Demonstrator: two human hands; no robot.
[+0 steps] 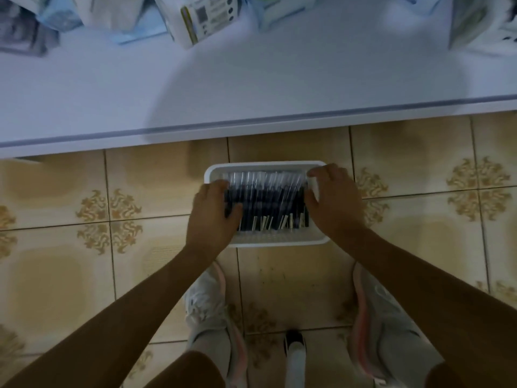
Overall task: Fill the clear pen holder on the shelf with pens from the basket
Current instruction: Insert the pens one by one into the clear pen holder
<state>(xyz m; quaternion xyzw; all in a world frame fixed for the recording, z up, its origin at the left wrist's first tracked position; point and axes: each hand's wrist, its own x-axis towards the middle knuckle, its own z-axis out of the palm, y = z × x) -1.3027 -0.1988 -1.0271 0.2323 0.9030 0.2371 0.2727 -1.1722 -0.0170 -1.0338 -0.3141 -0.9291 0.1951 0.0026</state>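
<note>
Head view, the only one. White basket (267,164) sits on the tiled floor (56,275), just short of the shelf's near edge and ahead of the person's two pale shoes (205,302). It holds a dense row of pens (265,201), dark barrels with clear caps, lying side by side across its full width. Left hand (212,212) closes on the left end of the row, thumb lying across the barrels and fingers curled in from the far side. Right hand (331,191) closes on the right end the same way, fingers curled at the far right corner; motion blur hides whether they also touch the rim. Judgement: the step is gathering a bundle out of the basket. No pen is clear of the basket. The clear pen holder is not in view, so its fill level cannot be read; lifting, carrying and inserting all appear to remain. The shelf (251,88) is a broad white board, with blurred boxes and packets (201,21) only along its far edge. The floor is beige tile with ornamental motifs. Lighting is dim. A white object with a dark tip (293,350) lies between the shoes, unidentified.
</note>
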